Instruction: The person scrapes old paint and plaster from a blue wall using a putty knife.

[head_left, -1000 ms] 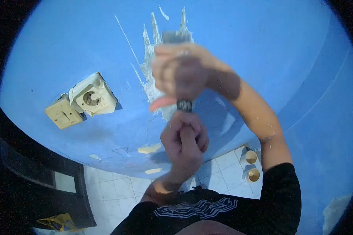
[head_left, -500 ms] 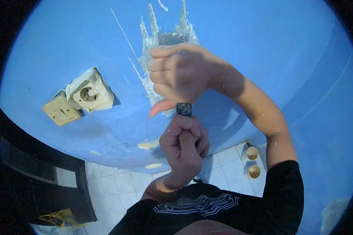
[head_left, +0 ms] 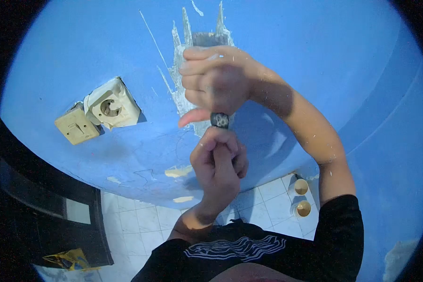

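Observation:
Both my hands grip a scraper (head_left: 219, 121) held upright against the blue wall (head_left: 305, 51). Its wide, dark blade (head_left: 209, 39) shows above my right hand (head_left: 216, 80), lying on a patch of bared grey plaster (head_left: 178, 75) with jagged streaks. The fingers of my right hand are wrapped round the upper part of the tool, its thumb sticking out to the left. Lower down, my left hand (head_left: 218, 162) is closed round the handle's end. A short dark piece of handle shows between the hands.
Left of the scraped patch, a loose wall socket (head_left: 112, 107) and a light switch (head_left: 76, 127) jut from the wall. Two cups (head_left: 302, 208) stand on the white tiled floor (head_left: 143, 218) at lower right. A dark door or cabinet (head_left: 42, 221) is at lower left.
Both hands and the scraper have moved a little up along the wall. The view has shifted slightly. Both grips are unchanged.

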Demonstrator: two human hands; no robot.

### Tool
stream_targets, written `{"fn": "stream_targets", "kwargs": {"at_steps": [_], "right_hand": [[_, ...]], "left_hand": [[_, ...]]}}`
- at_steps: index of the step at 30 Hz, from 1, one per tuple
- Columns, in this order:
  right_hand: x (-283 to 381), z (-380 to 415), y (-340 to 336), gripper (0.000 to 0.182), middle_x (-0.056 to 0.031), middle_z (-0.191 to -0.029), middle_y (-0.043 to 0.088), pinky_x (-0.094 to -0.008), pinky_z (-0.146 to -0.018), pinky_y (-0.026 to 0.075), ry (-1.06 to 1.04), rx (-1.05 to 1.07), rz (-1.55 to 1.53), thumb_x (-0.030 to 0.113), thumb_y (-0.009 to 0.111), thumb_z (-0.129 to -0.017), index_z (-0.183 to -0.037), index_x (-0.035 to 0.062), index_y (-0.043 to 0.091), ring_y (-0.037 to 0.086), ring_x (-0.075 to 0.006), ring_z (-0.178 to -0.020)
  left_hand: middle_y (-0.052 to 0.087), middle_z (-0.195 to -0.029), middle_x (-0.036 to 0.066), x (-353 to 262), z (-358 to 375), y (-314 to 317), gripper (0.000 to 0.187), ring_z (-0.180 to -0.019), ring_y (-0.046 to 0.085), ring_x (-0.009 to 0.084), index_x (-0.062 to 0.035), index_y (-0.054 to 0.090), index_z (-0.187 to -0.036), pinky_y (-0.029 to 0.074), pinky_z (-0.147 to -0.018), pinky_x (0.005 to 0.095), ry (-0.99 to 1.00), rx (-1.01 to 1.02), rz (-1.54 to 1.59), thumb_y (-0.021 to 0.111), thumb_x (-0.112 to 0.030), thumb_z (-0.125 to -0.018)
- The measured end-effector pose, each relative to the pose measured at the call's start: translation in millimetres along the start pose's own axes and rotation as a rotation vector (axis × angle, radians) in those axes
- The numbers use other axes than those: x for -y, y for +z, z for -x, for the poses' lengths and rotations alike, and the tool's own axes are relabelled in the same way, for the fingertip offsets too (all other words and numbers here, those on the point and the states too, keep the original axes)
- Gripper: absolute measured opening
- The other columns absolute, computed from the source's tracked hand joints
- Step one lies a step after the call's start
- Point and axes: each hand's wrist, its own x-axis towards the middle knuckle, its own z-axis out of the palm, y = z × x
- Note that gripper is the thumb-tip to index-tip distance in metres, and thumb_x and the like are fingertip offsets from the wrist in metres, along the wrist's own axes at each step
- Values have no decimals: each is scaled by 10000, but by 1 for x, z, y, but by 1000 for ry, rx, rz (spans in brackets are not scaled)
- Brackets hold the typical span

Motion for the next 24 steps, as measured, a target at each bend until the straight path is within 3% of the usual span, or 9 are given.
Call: {"fn": "stream_targets", "kwargs": {"at_steps": [2, 5, 8, 11, 13, 24], "right_hand": [[-4, -2, 1, 464, -5, -606, 432, -291, -599, 424, -27, 2, 8, 418, 743, -656, -514, 81, 458, 455, -195, -624], [-10, -4, -2, 448, -6, -612, 435, -294, -588, 415, 4, -90, 12, 403, 743, -624, -511, 80, 454, 456, -193, -620], [1, -2, -3, 437, -7, -615, 431, -295, -582, 407, 44, -33, 12, 385, 748, -604, -515, 81, 446, 460, -194, -622], [-6, -1, 7, 445, -8, -622, 424, -300, -583, 405, -59, -58, 23, 378, 766, -597, -525, 80, 443, 464, -196, -622], [-11, -5, 3, 447, -7, -608, 409, -303, -585, 402, -25, -156, 1, 359, 781, -588, -524, 80, 437, 458, -197, -614], [-10, -4, 4, 462, -13, -622, 417, -300, -612, 409, -40, -137, 23, 366, 790, -637, -550, 81, 437, 458, -202, -614]], "left_hand": [[425, -652, 15, -9, 2, 2, 220, -437, 329, 32, -41, 424, -851, 268, -362, 216, -96, -72, -5, 324, -72, -1045], [413, -624, 5, -18, -5, 6, 229, -435, 328, 34, -43, 427, -852, 263, -362, 217, -57, 10, -22, 323, -86, -1052], [390, -596, -3, -10, 2, 5, 236, -429, 317, 34, -42, 432, -854, 251, -365, 213, -45, -47, -51, 316, -90, -1055], [401, -612, 2, -9, -2, 1, 234, -433, 317, 35, -40, 432, -854, 252, -368, 211, -62, -56, -43, 320, -90, -1054], [404, -619, 2, -10, -5, 1, 234, -433, 315, 35, -41, 432, -854, 253, -367, 213, -45, -34, -38, 321, -90, -1054], [395, -638, 2, -19, -4, 1, 222, -438, 310, 37, -41, 439, -843, 268, -355, 220, -92, -36, -46, 327, -77, -1032]]}}
